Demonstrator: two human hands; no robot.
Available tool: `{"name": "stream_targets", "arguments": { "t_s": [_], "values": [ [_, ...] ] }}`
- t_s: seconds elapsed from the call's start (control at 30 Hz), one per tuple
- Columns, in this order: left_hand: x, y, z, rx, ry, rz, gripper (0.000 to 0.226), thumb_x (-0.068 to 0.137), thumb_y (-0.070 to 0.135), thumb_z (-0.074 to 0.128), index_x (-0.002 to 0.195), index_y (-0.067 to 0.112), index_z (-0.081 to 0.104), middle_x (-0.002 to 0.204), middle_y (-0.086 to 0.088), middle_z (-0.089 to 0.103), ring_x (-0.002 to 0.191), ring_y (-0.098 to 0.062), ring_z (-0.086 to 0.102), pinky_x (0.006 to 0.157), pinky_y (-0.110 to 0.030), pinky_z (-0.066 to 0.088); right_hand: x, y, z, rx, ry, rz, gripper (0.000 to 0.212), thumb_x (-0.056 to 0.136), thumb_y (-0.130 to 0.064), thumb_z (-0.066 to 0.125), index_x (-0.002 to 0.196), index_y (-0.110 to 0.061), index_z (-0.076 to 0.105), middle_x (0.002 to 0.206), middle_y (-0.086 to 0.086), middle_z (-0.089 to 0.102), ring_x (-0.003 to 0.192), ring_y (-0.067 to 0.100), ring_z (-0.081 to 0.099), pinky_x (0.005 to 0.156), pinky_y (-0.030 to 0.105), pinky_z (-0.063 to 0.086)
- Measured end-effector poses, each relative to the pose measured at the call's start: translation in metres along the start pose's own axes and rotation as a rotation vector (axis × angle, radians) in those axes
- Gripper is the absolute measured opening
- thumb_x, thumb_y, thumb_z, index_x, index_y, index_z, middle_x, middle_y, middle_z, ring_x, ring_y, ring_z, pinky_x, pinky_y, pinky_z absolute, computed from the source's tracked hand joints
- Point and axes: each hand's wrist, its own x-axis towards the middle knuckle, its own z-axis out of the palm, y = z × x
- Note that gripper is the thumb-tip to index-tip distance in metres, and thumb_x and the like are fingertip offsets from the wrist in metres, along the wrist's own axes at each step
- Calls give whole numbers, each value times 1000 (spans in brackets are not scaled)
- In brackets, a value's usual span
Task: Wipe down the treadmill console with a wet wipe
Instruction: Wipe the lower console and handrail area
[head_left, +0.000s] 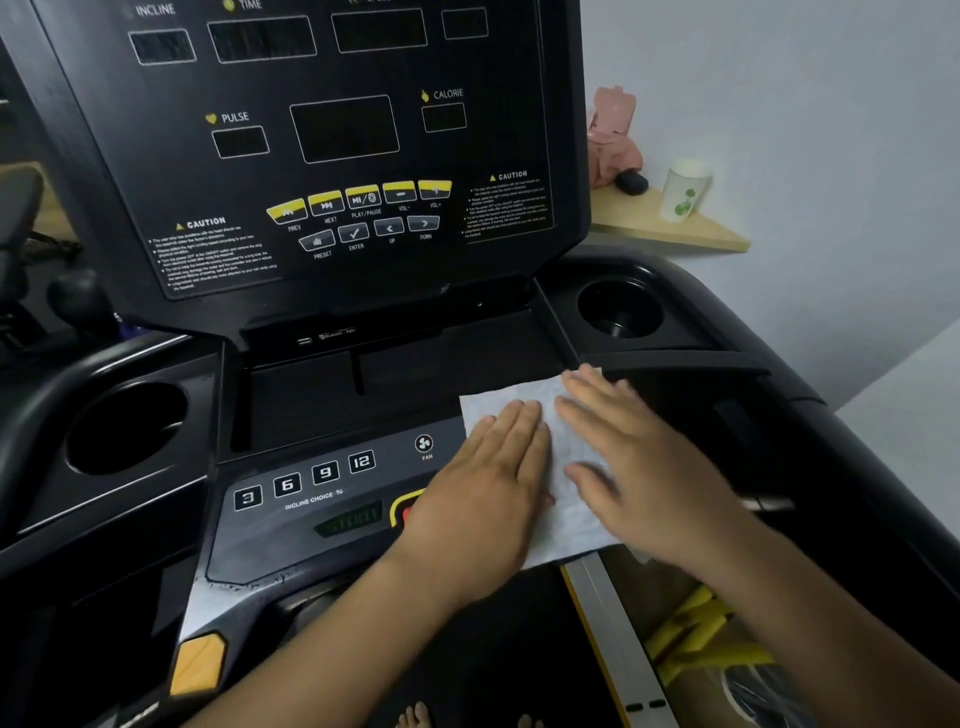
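Both hands, left (488, 483) and right (641, 467), spread flat, pressing wipe (563, 436) right of fan button (424, 443), long axis running away toward display (344, 127), left nearer button.

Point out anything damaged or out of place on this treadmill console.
The lower front edge of the control panel looks scuffed and whitish, as if its surface is peeling. Otherwise nothing stands out: both hands press the wet wipe flat.

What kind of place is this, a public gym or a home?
Probably a home workout corner: the black treadmill console stands close to a plain wall, a small wooden shelf holds a white paper cup, and bare toes show below.
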Motion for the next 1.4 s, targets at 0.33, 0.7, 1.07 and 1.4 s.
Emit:
{"name": "stream_targets", "arguments": {
  "t_s": [0.33, 0.7, 1.07, 1.4],
  "values": [
    [-32, -12, 9, 87, -31, -5, 61, 102, 28, 23, 153, -1, 10, 162, -20, 4, 150, -33, 2, 120, -47, 19, 4, -29, 54, -157, -3, -81, 62, 98, -33, 22, 154, -10, 5, 162, 10, 1, 149, 20, -3, 118, 44, 8],
    [-80, -42, -14, -40, -11, -217, 72, 99, 49, 32, 154, 5, 19, 162, -11, 15, 151, -21, 6, 120, -41, 21, 40, -73, 60, -246, -118, -270, 73, 94, -45, 26, 153, -5, 7, 161, 14, 2, 149, 23, -2, 117, 48, 11],
    [-147, -75, -24, -25, -32, -338, 75, 94, 40, 43, 155, 5, 15, 163, -11, 12, 151, -20, 2, 120, -41, 21, 57, -147, 83, -254, -134, -374, 76, 95, -50, 26, 153, -6, 5, 161, 15, 0, 149, 29, -3, 118, 52, 13],
    [-193, -104, -44, -135, -9, -452, 72, 92, 38, 46, 155, 13, 20, 163, 0, 9, 151, -11, 1, 122, -35, 9, 69, -192, 86, -30, -221, -428, 74, 94, -53, 16, 152, -14, -6, 160, 3, -13, 146, 14, -19, 118, 40, -9]
  ]
}}
